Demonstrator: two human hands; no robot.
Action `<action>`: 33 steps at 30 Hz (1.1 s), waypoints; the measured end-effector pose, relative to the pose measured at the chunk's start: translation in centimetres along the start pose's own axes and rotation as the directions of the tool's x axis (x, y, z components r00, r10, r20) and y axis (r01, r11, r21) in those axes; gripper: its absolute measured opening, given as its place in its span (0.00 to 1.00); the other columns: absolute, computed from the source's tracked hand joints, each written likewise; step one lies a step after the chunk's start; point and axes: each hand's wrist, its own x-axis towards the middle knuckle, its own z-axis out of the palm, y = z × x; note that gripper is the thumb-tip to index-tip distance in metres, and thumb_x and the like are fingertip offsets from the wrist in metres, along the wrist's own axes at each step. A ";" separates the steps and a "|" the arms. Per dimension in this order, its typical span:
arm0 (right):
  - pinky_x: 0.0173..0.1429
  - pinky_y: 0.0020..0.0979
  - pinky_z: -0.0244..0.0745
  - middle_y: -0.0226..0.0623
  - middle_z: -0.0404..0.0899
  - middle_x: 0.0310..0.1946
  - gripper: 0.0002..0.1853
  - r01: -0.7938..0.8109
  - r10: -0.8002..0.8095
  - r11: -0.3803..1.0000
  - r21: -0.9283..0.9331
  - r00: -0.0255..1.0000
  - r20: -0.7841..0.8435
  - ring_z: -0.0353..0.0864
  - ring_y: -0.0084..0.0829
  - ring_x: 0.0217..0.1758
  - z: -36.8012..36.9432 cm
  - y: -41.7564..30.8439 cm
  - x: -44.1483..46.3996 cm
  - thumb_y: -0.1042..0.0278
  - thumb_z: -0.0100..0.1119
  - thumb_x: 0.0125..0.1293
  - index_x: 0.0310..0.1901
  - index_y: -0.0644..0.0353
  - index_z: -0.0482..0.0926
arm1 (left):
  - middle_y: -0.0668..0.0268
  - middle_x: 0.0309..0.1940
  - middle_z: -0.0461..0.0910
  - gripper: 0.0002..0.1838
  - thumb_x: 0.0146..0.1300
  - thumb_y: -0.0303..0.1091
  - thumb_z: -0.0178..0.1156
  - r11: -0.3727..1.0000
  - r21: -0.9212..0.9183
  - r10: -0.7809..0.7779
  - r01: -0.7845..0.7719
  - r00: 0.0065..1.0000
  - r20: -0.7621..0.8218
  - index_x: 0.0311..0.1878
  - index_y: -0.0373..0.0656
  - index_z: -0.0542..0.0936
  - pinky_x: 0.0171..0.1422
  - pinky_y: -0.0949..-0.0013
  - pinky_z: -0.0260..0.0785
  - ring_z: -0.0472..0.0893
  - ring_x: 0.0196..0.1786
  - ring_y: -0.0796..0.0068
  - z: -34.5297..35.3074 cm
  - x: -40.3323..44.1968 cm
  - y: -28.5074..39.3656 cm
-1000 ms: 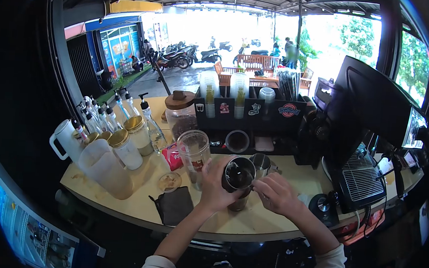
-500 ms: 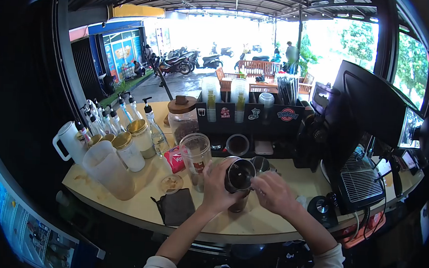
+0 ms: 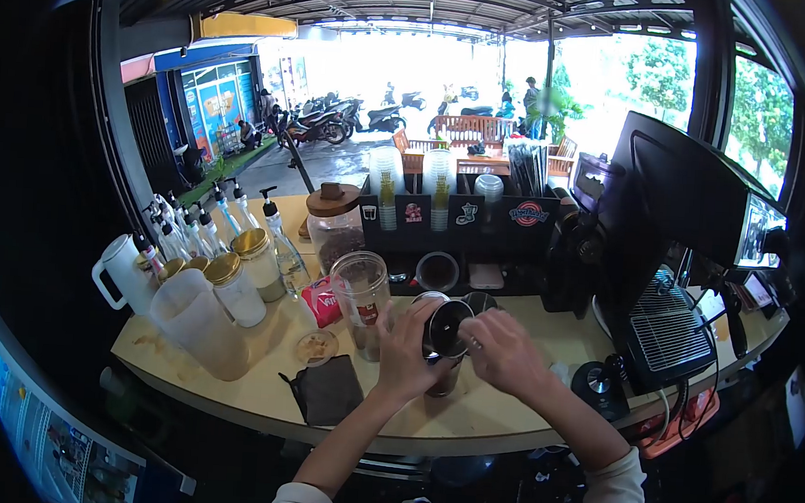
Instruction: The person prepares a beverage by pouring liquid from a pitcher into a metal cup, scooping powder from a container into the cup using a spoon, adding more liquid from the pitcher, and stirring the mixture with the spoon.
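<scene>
My left hand [image 3: 406, 351] is wrapped round a dark metal cup [image 3: 450, 328], its open mouth tilted up toward me. The fingers of my right hand [image 3: 504, 350] are pinched together at the cup's right rim; whatever they grip is hidden. Directly below the cup stands a second vessel [image 3: 444, 383] with a brownish side, mostly covered by my hands. Left of my left hand is a tall clear jar [image 3: 360, 281]. Behind my right hand another dark round cup [image 3: 480, 302] shows in part.
A dark folded cloth [image 3: 329, 392] and a round lid [image 3: 316, 347] lie to the left, near a frosted pitcher [image 3: 200, 322] and gold-lidded jars [image 3: 235, 297]. Stacked plastic cups [image 3: 439, 189] stand in a black organizer at the back. An espresso machine [image 3: 661, 323] occupies the right.
The view has shifted slightly. My right hand has moved a little up and left against the cup's rim, its fingers more closely bunched. My left hand keeps its hold.
</scene>
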 end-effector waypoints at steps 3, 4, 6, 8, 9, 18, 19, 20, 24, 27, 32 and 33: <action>0.34 0.38 0.72 0.39 0.73 0.28 0.11 -0.114 0.113 0.993 -0.007 0.991 -0.068 0.75 0.40 0.30 0.0 -0.1 0.3 0.80 0.62 0.54 0.39 0.63 0.72 | 0.66 0.58 0.74 0.44 0.39 0.40 0.76 1.000 -0.004 0.019 -0.019 1.000 -0.001 0.63 0.47 0.67 0.74 0.43 0.42 0.73 0.63 0.66 0.0 0.1 0.1; 0.34 0.38 0.72 0.39 0.73 0.29 0.11 -0.085 0.085 0.996 -0.004 0.996 -0.021 0.75 0.41 0.30 0.1 -0.3 0.1 0.80 0.61 0.54 0.38 0.63 0.72 | 0.66 0.58 0.74 0.44 0.39 0.40 0.76 1.000 -0.002 0.017 -0.017 1.000 -0.005 0.63 0.47 0.67 0.74 0.43 0.42 0.73 0.63 0.66 0.0 0.1 0.0; 0.35 0.38 0.72 0.40 0.74 0.29 0.10 -0.055 0.055 0.998 0.002 0.998 0.023 0.75 0.41 0.31 0.2 -0.3 0.2 0.81 0.61 0.55 0.38 0.63 0.72 | 0.66 0.58 0.74 0.44 0.39 0.40 0.76 0.999 -0.028 0.025 -0.025 1.000 -0.010 0.63 0.47 0.67 0.74 0.42 0.43 0.73 0.63 0.65 0.0 0.1 -0.2; 0.35 0.38 0.72 0.40 0.74 0.29 0.10 -0.091 0.088 0.994 -0.056 0.995 -0.054 0.76 0.41 0.31 -0.1 0.0 0.3 0.81 0.61 0.55 0.38 0.63 0.73 | 0.66 0.58 0.74 0.44 0.40 0.40 0.75 0.999 -0.025 0.021 -0.021 1.000 -0.015 0.63 0.47 0.67 0.74 0.43 0.43 0.72 0.63 0.65 -0.1 0.2 0.1; 0.35 0.38 0.72 0.40 0.74 0.29 0.10 -0.094 0.091 0.994 -0.053 0.995 -0.050 0.76 0.41 0.31 -0.1 -0.1 0.3 0.81 0.61 0.55 0.38 0.63 0.73 | 0.66 0.58 0.74 0.43 0.40 0.40 0.75 1.000 -0.024 0.013 -0.014 1.000 -0.021 0.63 0.47 0.67 0.74 0.43 0.43 0.72 0.64 0.65 -0.1 0.1 0.3; 0.34 0.38 0.71 0.40 0.73 0.28 0.09 -0.175 0.177 0.984 0.037 0.983 -0.056 0.75 0.42 0.31 0.0 -0.6 0.4 0.82 0.61 0.56 0.37 0.63 0.72 | 0.65 0.59 0.74 0.43 0.42 0.41 0.75 0.999 -0.041 -0.006 0.005 1.000 -0.024 0.63 0.48 0.66 0.75 0.45 0.42 0.72 0.64 0.66 0.0 -0.1 0.0; 0.34 0.38 0.71 0.40 0.73 0.27 0.09 -0.139 0.141 0.989 0.047 0.989 -0.035 0.75 0.42 0.30 0.2 -0.8 0.2 0.82 0.60 0.57 0.38 0.63 0.72 | 0.65 0.59 0.74 0.43 0.42 0.41 0.75 0.999 -0.040 -0.008 0.007 1.000 -0.025 0.63 0.48 0.66 0.75 0.45 0.42 0.72 0.64 0.66 -0.1 -0.1 -0.1; 0.34 0.38 0.70 0.40 0.73 0.27 0.09 -0.105 0.106 0.993 0.056 0.994 -0.017 0.75 0.42 0.30 0.3 -0.9 0.0 0.82 0.60 0.57 0.38 0.63 0.72 | 0.65 0.59 0.74 0.43 0.41 0.41 0.75 0.999 -0.049 -0.016 0.014 0.999 -0.029 0.63 0.48 0.66 0.75 0.45 0.42 0.72 0.64 0.66 0.0 -0.2 -0.2; 0.34 0.38 0.70 0.40 0.72 0.27 0.10 -0.137 0.140 0.990 0.036 0.984 -0.109 0.74 0.42 0.30 0.0 -0.4 0.2 0.81 0.61 0.56 0.38 0.62 0.72 | 0.65 0.58 0.74 0.45 0.40 0.42 0.76 0.994 -0.109 -0.032 0.031 0.999 -0.008 0.64 0.48 0.65 0.75 0.46 0.41 0.72 0.64 0.65 -0.2 -0.1 -0.2; 0.36 0.37 0.72 0.37 0.73 0.29 0.12 -0.097 0.095 0.993 0.070 0.995 0.026 0.75 0.40 0.32 0.1 -0.6 -0.2 0.81 0.61 0.53 0.39 0.62 0.72 | 0.65 0.59 0.74 0.46 0.39 0.41 0.76 0.991 -0.123 -0.043 0.043 0.999 0.004 0.64 0.48 0.65 0.75 0.46 0.41 0.72 0.64 0.64 -0.3 0.0 -0.9; 0.36 0.37 0.72 0.40 0.75 0.30 0.10 -0.186 0.195 0.978 0.099 0.977 -0.085 0.76 0.41 0.31 0.1 0.1 -0.1 0.82 0.62 0.56 0.39 0.63 0.73 | 0.65 0.60 0.73 0.47 0.40 0.40 0.76 0.951 -0.293 -0.089 0.096 0.995 0.040 0.65 0.48 0.64 0.75 0.45 0.41 0.72 0.65 0.62 0.4 0.0 -1.9; 0.36 0.37 0.72 0.40 0.74 0.30 0.11 -0.130 0.134 0.987 0.098 0.990 -0.042 0.76 0.40 0.31 0.3 0.2 -0.2 0.83 0.61 0.55 0.39 0.63 0.73 | 0.64 0.60 0.73 0.46 0.40 0.39 0.76 0.953 -0.282 -0.098 0.108 0.994 0.051 0.65 0.48 0.64 0.75 0.45 0.40 0.71 0.65 0.63 0.4 0.0 -2.2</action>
